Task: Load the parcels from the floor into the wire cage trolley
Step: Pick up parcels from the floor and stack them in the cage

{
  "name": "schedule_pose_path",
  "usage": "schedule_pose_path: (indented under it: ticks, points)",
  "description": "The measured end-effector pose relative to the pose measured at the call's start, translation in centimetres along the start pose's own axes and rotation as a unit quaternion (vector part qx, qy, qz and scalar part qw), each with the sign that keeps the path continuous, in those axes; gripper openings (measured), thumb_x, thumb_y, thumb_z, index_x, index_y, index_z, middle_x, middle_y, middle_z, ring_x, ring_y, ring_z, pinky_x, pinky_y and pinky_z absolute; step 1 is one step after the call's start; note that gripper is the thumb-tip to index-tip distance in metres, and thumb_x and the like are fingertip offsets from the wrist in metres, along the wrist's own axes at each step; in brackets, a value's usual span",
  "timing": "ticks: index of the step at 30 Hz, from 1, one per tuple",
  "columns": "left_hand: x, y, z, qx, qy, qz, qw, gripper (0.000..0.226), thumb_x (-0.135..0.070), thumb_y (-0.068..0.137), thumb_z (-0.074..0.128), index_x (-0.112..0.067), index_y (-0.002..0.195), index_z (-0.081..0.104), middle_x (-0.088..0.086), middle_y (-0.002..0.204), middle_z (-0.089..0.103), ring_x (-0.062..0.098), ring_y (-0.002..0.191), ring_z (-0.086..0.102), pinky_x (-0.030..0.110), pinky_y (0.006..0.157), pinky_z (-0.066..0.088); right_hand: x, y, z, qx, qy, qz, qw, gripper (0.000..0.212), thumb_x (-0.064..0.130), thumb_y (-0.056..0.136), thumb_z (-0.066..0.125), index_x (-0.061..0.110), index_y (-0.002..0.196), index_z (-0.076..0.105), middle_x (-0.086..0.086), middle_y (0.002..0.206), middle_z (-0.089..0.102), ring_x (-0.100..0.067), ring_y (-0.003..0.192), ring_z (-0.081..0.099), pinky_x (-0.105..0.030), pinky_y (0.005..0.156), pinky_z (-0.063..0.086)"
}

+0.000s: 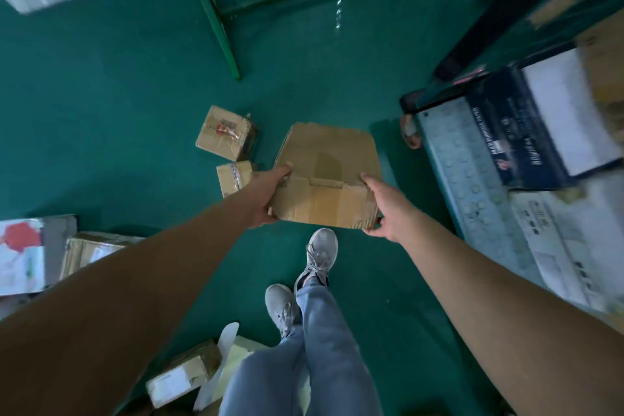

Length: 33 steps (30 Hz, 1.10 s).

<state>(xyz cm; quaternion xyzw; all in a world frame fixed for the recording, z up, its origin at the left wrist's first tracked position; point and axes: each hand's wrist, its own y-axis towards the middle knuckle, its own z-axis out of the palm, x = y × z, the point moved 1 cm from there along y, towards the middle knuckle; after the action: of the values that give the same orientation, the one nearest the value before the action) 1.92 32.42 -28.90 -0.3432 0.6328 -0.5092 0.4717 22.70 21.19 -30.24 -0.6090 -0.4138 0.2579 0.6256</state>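
Cardboard parcel (327, 159), flat and creased, gripped at its two near corners and held out in front of the body over the green floor (135, 94). Left hand (266, 196) clamped on the left corner, thumb lying along the top edge and fingers curled underneath; right hand (385, 209) clamped on the right corner in the same manner. Appears lifted clear of the floor, judging by the shadow cast to its right and the grey shoe (320, 253) showing below its near edge.

Wider side of the parcel running left to right between the hands, open flap side facing the body. Wire cage trolley (466, 159) off to the right of the grip, its pale blue base near the parcel's right edge but apart from it, with a dark blue carton (526, 132) already loaded. Right hand the nearer one to the cage, so probably leading in a swing rightward, with the left following behind the load.

More still to load: a taped small parcel (224, 132) and a smaller box (234, 177) on the floor just left of the held one, close to the left wrist. Blurred at the frame edges, so cage wires hard to make out.
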Motion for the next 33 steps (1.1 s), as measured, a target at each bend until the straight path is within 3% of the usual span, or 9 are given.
schedule_pose_path:
  ticks: [3,8,11,17,19,22,25,28,33]
  points:
    - [-1.1,-8.9,0.7,0.023,0.019,0.012,0.999,0.047,-0.054,0.094,0.065,-0.018,0.124,0.057,0.009,0.115,0.064,0.030,0.099,0.064,0.043,0.073,0.056,0.8,-9.2,-2.1,-0.013,0.004,-0.024,1.000,0.054,0.051,0.092,0.068,0.016,0.130,0.050,-0.013,0.113,0.062,-0.029,0.094,0.061,-0.039,0.066,0.049]
    - [-1.5,-20.7,3.2,0.034,0.070,0.051,0.996,0.057,-0.057,0.086,0.071,-0.023,0.130,0.056,0.006,0.122,0.064,0.030,0.108,0.063,0.054,0.104,0.048,-1.1,-21.9,-7.1,-0.038,0.072,-0.062,0.995,0.056,0.057,0.087,0.069,0.020,0.127,0.054,-0.009,0.115,0.065,-0.027,0.101,0.063,-0.039,0.080,0.053]
    - [-1.9,-25.9,6.0,0.042,0.101,0.084,0.991,0.070,-0.060,0.080,0.075,-0.024,0.135,0.052,0.003,0.122,0.068,0.027,0.104,0.068,0.045,0.086,0.057,-2.8,-27.6,-10.6,-0.029,0.131,-0.070,0.988,0.047,0.058,0.087,0.070,0.025,0.119,0.059,-0.006,0.114,0.068,-0.024,0.105,0.065,-0.041,0.091,0.054]
    - [-1.6,-37.7,16.0,0.094,0.195,0.143,0.966,0.046,-0.051,0.093,0.068,-0.019,0.125,0.061,0.001,0.112,0.072,0.022,0.096,0.070,0.034,0.070,0.056,-5.5,-38.7,-21.2,-0.030,0.243,-0.112,0.963,0.031,0.051,0.093,0.066,0.026,0.110,0.063,-0.002,0.110,0.071,-0.021,0.105,0.067,-0.043,0.100,0.054]
    - [-1.0,-40.5,19.3,0.110,0.208,0.159,0.959,0.042,-0.049,0.094,0.068,-0.018,0.122,0.062,0.002,0.111,0.072,0.021,0.095,0.070,0.034,0.071,0.057,-6.3,-41.0,-24.6,-0.037,0.266,-0.135,0.954,0.030,0.051,0.094,0.065,0.027,0.112,0.064,-0.002,0.112,0.072,-0.022,0.106,0.066,-0.042,0.095,0.056]
    - [-0.7,-43.4,24.6,0.139,0.223,0.194,0.945,0.055,-0.054,0.088,0.071,-0.017,0.126,0.058,0.003,0.114,0.073,0.022,0.098,0.070,0.037,0.074,0.059,-6.9,-44.3,-30.1,-0.061,0.290,-0.167,0.940,0.024,0.049,0.097,0.062,0.027,0.108,0.064,-0.004,0.109,0.071,-0.021,0.096,0.065,-0.035,0.074,0.051]
    - [0.0,-45.5,30.0,0.166,0.239,0.223,0.930,0.073,-0.062,0.078,0.076,-0.016,0.130,0.053,0.006,0.123,0.069,0.026,0.107,0.069,0.046,0.079,0.062,-7.8,-46.7,-35.5,-0.085,0.311,-0.189,0.927,0.022,0.048,0.096,0.064,0.026,0.102,0.064,-0.005,0.102,0.069,-0.021,0.091,0.064,-0.037,0.082,0.050]
    - [0.7,-48.2,35.6,0.192,0.256,0.247,0.914,0.062,-0.055,0.086,0.075,-0.015,0.127,0.050,0.007,0.121,0.065,0.028,0.108,0.065,0.052,0.093,0.057,-8.8,-48.2,-40.3,-0.110,0.348,-0.207,0.908,0.027,0.049,0.093,0.067,0.026,0.106,0.063,-0.005,0.104,0.070,-0.024,0.096,0.065,-0.040,0.087,0.050]
    - [0.4,-50.7,41.8,0.214,0.306,0.268,0.888,0.056,-0.054,0.089,0.072,-0.017,0.124,0.048,0.010,0.121,0.062,0.031,0.106,0.064,0.046,0.085,0.058,-9.6,-49.3,-44.8,-0.140,0.406,-0.213,0.877,0.040,0.053,0.087,0.072,0.023,0.114,0.067,-0.007,0.111,0.071,-0.023,0.100,0.065,-0.036,0.080,0.050]
